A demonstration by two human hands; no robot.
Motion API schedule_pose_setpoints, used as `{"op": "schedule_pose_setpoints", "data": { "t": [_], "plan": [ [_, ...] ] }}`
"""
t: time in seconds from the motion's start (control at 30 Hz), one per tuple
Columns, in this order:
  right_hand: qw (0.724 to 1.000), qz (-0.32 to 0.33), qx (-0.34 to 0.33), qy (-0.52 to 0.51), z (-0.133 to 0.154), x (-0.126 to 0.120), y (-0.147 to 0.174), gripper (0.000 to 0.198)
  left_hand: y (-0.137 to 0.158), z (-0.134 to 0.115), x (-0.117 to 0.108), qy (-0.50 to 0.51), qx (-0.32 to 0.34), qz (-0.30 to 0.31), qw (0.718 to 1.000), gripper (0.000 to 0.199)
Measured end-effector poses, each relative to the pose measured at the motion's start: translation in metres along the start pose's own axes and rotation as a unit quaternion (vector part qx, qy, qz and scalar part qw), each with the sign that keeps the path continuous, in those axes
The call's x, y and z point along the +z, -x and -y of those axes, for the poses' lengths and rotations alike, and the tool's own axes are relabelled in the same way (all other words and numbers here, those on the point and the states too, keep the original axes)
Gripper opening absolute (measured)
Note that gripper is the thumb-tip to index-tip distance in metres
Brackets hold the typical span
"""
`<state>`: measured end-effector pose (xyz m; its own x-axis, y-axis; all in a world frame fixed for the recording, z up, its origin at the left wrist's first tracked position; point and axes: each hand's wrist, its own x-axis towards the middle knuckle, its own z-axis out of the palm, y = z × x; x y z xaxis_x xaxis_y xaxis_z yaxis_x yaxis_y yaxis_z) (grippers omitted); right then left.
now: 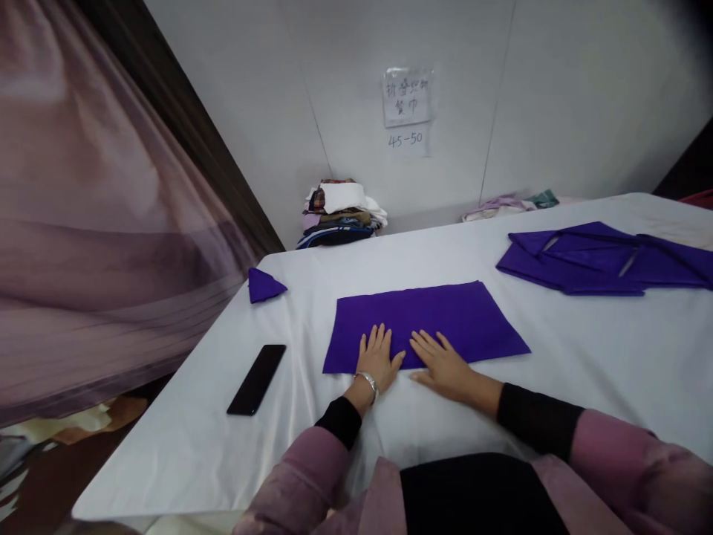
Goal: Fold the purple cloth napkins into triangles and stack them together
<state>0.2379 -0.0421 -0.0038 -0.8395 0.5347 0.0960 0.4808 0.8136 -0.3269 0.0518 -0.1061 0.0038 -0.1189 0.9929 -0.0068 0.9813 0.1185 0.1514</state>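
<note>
purple cloth (426,310) is partly covered; curtain (100,186) cropped left.

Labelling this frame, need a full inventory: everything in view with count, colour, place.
Flat cloth: 1, purple, mid-table
Small folded cloth: 1, purple, table's far left
Cloth heap: count unclear, purple, table's far right
Phone: 1, black, table's left
Table: 1, white top, centre
Fabric stack: 1, mixed colours, beyond table, left of signs
Fabrics: count unclear, lilac and green, beyond table, right of signs
Signs: 2, white, wall
Wall: 1, pale grey, behind
Curtain: 1, pink, left
Floor items: unclear, mixed, lower left
Bracelet: 1, silvery, left wrist
Sleeves: 2, pink over black, arms
Left hand: 1, bare, on flat cloth
Right hand: 1, bare, on flat cloth
</note>
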Motion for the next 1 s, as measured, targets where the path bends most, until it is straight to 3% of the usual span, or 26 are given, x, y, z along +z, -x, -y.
{"op": "schedule_pose_setpoints", "data": {
  "t": [0.23,0.33,0.4,0.53,0.7,0.8,0.9,1.0],
  "plan": [
    [0.975,-0.071,0.184,0.105,-0.091,-0.02,0.104,0.069,0.0,-0.001,0.001,0.004,0.004,-0.004,1.0,0.062],
    [0.966,-0.081,0.212,0.126,-0.106,-0.025,0.132,0.071,0.0,-0.001,0.0,0.003,0.005,-0.001,1.0,0.063],
    [0.965,-0.09,0.211,0.129,-0.104,-0.029,0.134,0.072,0.0,-0.002,-0.002,0.002,0.002,0.0,1.0,0.063],
    [0.978,-0.091,0.156,0.107,-0.074,-0.036,0.096,0.071,-0.001,-0.008,-0.005,-0.005,0.005,-0.013,1.0,0.062],
    [0.998,-0.047,0.034,0.039,-0.017,-0.035,0.012,0.074,-0.009,-0.022,-0.006,-0.003,0.043,-0.015,0.999,0.061],
    [0.999,-0.033,0.004,0.007,0.004,-0.027,-0.037,0.075,-0.015,-0.023,-0.003,-0.004,0.04,-0.006,0.999,0.06],
    [1.0,-0.015,0.026,-0.01,0.001,-0.019,-0.069,0.075,-0.018,-0.018,0.002,0.0,0.018,0.005,1.0,0.063],
    [0.997,-0.001,0.072,0.011,-0.029,-0.015,-0.076,0.075,-0.018,-0.014,0.006,0.0,0.015,0.001,1.0,0.064]
  ]
}}
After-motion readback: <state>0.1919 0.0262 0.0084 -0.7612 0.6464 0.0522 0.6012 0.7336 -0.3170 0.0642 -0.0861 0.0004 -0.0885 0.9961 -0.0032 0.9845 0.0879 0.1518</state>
